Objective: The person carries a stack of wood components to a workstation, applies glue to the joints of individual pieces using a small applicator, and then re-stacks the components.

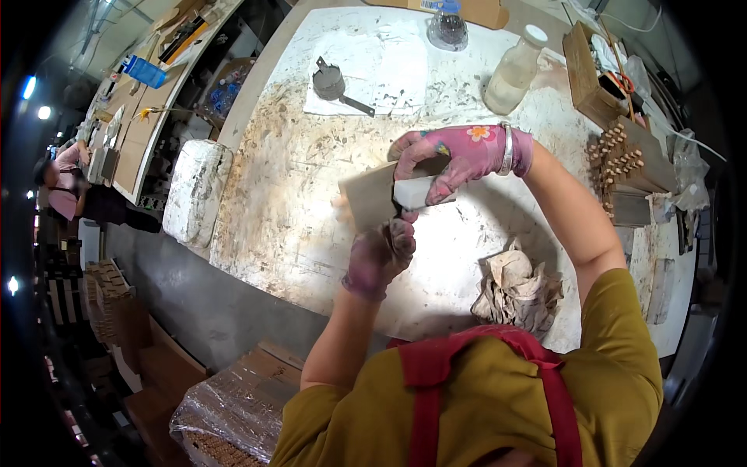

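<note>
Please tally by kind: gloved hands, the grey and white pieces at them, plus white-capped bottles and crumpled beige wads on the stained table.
Left hand and right hand, pink-gloved: 2
Grey rectangular piece: 1
White block-like piece: 1
White-capped clear bottle: 1
Crumpled beige cloth-like wad: 1
Total: 6

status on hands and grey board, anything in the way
Left hand at near edge of grey board. Right hand gripping white block. Crumpled cloth apart, not in the way.
</note>
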Demonstrator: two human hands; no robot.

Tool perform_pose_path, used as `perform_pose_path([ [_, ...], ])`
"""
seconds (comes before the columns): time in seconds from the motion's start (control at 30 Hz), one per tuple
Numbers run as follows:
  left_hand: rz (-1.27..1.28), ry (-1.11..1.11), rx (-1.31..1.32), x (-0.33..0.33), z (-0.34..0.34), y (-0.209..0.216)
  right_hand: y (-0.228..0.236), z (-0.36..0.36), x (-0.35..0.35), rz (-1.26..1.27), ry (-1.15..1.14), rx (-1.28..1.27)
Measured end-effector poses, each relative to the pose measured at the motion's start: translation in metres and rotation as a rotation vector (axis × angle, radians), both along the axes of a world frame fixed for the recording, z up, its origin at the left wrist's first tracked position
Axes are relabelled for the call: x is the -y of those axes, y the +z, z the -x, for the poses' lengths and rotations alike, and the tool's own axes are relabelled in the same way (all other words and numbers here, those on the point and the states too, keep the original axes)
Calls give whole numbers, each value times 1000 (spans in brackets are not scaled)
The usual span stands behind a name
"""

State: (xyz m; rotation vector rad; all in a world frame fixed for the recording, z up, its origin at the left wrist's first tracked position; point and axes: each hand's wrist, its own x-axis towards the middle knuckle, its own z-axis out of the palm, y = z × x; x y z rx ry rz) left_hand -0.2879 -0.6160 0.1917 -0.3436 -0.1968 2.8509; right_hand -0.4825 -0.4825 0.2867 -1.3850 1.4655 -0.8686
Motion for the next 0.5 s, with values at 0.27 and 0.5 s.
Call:
perform_pose_path([
  [0.27, 373, -110, -303, 29, 0, -47, -57, -21, -18, -60, -238, 460],
  [0.5, 1263, 385, 76, 17, 6, -16, -45, -47, -26, 51, -456, 515],
])
